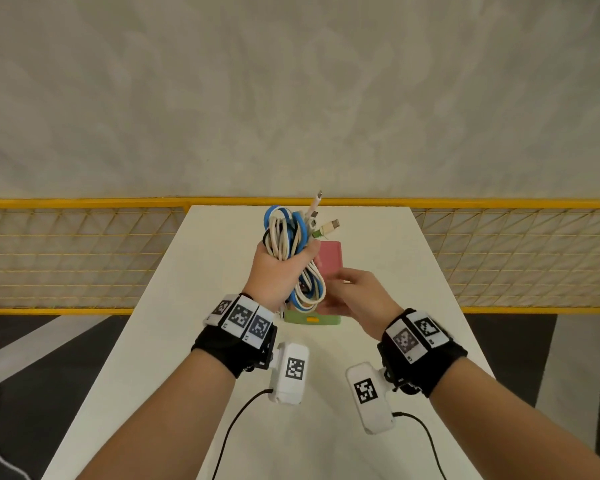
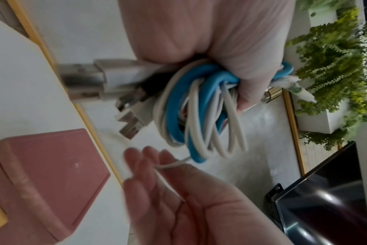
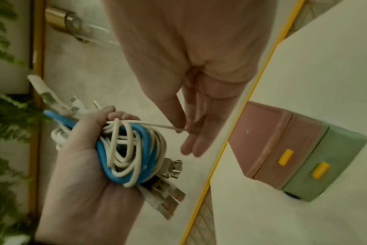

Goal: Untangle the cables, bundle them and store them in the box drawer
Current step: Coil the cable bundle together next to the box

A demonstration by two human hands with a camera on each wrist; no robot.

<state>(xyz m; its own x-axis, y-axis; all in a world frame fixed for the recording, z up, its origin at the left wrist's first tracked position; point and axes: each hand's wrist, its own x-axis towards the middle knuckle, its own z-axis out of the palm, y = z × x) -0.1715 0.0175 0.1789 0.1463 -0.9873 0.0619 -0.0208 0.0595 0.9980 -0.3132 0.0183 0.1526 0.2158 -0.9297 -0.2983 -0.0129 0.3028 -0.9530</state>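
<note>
The cables point(image 1: 293, 247), blue & white, sit in a bunch up above the table point(image 1: 174, 341), w/ plugs sticking out. The left hand point(image 1: 278, 271) has its fingers wrapped tight round them. One thin white strand point(image 3: 157, 126) runs to the right hand point(image 1: 355, 292), pinched by thumb & fingers. The box point(image 1: 329, 271), pink on top & green below, stands on the table just under both hands, drawers closed.

Three views: one from above the table, two close in at the wrists.
The head view looks forward and down over both forearms onto the white table point(image 1: 222, 341). Each wrist view looks along its palm from very near and catches the opposite hand. All three share the bundle of cables point(image 1: 293, 244) and the small pink and green box point(image 3: 300, 149).
</note>
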